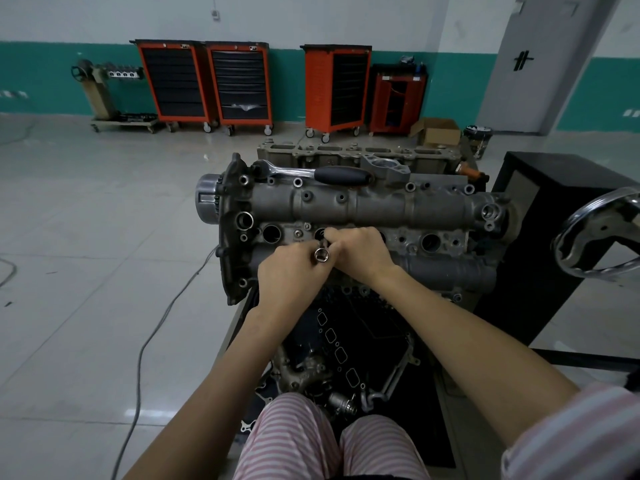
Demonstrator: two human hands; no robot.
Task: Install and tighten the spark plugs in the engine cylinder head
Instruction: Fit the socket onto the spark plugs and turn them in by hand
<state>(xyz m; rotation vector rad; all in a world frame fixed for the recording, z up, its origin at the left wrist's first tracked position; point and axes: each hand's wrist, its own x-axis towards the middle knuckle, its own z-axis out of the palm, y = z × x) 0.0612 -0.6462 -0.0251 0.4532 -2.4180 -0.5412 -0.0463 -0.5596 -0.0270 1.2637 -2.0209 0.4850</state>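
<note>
Both bare forearms reach forward and draw together, the wrists nearly meeting. The left hand (294,268) lies knuckles up, its fingers curled round a short, shiny steel socket (321,254) whose open end faces back toward the person. The right hand (360,252) sits just beside it, touching, fingers bent downward and pinching at something hidden under them. A pink-striped sleeve (571,434) covers the right upper arm.

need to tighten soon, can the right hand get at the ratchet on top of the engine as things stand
Probably yes, once freed: the ratchet lies uncovered on the engine's far edge, nothing over it. The right hand is now at the socket with the left hand.
</note>
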